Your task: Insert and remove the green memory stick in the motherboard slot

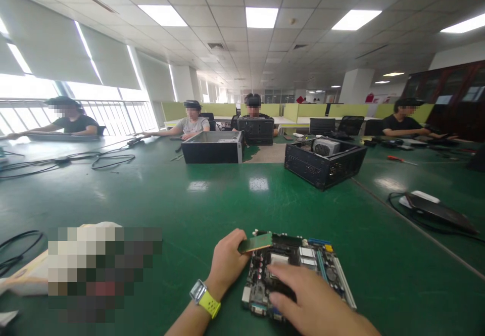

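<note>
– Right hand, nearest the camera, bottom centre-right: fingers loosely spread, nothing gripped. Touching the motherboard? Cannot tell.
– Left hand?
– Left hand, bottom centre: closed, pinching a green module, likely memory, over the motherboard's upper-left corner. Motherboard lies flat on the table, lower centre.
– How far along?
– Module is in the grip, not visibly seated in a slot. Coming out or going in, cannot tell; I judge the work midway. Left to do, by my reading: module slotted or set aside. Motherboard sits outside any case.
– Containers?
– Black case, right of centre: open-topped, power supply inside. Silver-and-black case, upper centre: open too, contents mostly hidden. Pale bag, lower left: partly blurred over, contents unreadable.
</note>
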The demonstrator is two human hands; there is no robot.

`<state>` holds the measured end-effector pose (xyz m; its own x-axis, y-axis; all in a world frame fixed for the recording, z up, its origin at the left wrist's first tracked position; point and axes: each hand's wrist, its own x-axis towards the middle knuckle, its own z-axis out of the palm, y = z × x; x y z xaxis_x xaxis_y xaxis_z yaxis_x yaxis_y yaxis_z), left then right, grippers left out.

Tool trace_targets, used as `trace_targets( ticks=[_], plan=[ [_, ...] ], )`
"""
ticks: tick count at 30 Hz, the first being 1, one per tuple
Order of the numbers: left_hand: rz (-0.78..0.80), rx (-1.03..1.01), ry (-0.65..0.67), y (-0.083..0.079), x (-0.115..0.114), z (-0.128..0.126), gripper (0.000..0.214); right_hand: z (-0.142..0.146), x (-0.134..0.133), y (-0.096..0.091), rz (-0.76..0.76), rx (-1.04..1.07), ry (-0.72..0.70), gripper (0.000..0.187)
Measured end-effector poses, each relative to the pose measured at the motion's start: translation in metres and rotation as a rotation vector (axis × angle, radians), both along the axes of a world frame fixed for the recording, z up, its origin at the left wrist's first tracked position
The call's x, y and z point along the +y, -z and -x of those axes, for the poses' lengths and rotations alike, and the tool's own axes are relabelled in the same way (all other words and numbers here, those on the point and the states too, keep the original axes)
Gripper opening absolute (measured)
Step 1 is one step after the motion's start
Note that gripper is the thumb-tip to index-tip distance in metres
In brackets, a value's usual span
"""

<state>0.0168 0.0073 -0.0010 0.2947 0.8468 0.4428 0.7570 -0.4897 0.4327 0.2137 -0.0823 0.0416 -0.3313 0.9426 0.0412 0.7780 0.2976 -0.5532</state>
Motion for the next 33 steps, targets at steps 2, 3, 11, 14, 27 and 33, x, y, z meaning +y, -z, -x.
trace_targets(
  ticks=[2,3,11,14,27,33],
  plan=[
    [-0.012,-0.096,0.032,0.001,0.002,0.001,0.007,-0.015,0.024,-0.001,-0.078,0.037,0.138,0.042],
    [-0.006,-0.139,0.051,0.002,0.003,0.001,0.004,-0.026,0.037,0.002,-0.128,0.034,0.220,0.041],
    [0.054,-0.199,0.082,0.007,0.010,0.003,0.026,-0.068,0.078,0.052,-0.198,0.120,0.181,0.025],
    [0.061,-0.182,0.122,0.004,0.008,0.004,0.028,-0.061,0.074,0.048,-0.196,0.179,0.086,0.023],
    [0.102,-0.073,0.185,0.001,0.005,0.004,0.011,-0.052,0.068,0.044,-0.230,0.256,0.003,0.022],
    [0.090,-0.099,0.198,0.004,0.005,0.004,0.011,-0.052,0.067,0.044,-0.214,0.254,0.014,0.023]
  ],
)
